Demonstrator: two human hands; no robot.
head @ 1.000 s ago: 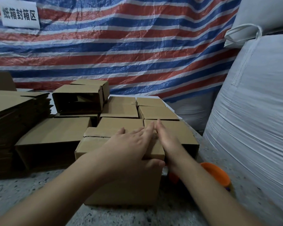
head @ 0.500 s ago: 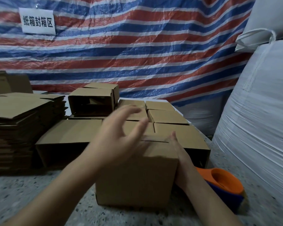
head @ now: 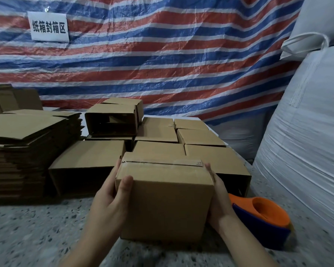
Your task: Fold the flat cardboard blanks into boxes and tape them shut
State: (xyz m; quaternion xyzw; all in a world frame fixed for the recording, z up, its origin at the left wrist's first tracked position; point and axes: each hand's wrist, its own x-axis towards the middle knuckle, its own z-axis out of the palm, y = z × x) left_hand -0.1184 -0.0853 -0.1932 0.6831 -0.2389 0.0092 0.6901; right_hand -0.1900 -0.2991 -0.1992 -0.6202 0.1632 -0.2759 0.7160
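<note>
Item 1, box (head: 165, 201): we take this as our landmark. It is folded up, with a clear tape strip (head: 162, 163) along the top seam, and sits on the speckled floor (head: 27, 232) at centre front.

Item 2, left hand (head: 112, 201): it grips the box's left side. The thumb is curled over the near left edge onto the front face, and the other fingers run up the left wall, pressed together as far as we can see.

Item 3, right hand (head: 217, 197): it lies flat vs. the box's right wall, fingers straight and close together, tips near the top right corner. We can't tell where the thumb is.

Item 4, tape dispenser (head: 260, 216): orange and blue, lying on the floor just right of the box, near the right wrist.

Item 5, finished boxes (head: 201, 136): approx. a dozen, packed in rows directly behind the box, tops level w/ it. One open box (head: 111, 120) sits on top of the rows, behind-left of the box, mouth facing us.

Item 6, stack of flat blanks (head: 25, 143): well left of the box, piled high.

Item 7, striped tarp (head: 162, 64): red, white and blue, hanging behind everything, w/ a white sign (head: 48, 26) far up-left of the box.

Item 8, white bulk sacks (head: 307, 141): well right of the box, past the dispenser.
</note>
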